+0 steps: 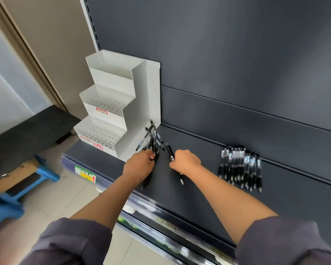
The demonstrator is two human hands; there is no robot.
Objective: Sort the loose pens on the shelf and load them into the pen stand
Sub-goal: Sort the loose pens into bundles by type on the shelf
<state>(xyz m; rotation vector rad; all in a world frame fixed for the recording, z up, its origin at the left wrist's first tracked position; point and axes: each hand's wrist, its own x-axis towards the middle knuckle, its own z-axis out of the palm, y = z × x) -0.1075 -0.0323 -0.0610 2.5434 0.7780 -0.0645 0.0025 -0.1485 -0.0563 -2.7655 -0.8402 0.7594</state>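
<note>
A white three-step pen stand (111,104) with rows of empty holes stands at the left end of the dark shelf (199,188). My left hand (139,165) is shut on a bunch of black pens (152,139) that fan up against the stand's right side. My right hand (186,161) grips a single black pen (170,151), its tip poking out below the hand. A row of several loose black pens (240,166) lies flat on the shelf to the right of my right hand.
The shelf's front rail carries a yellow and green price tag (85,174). A dark back panel (237,64) rises behind the shelf. Down on the floor to the left stand a blue stool (44,174) and a black platform (27,134).
</note>
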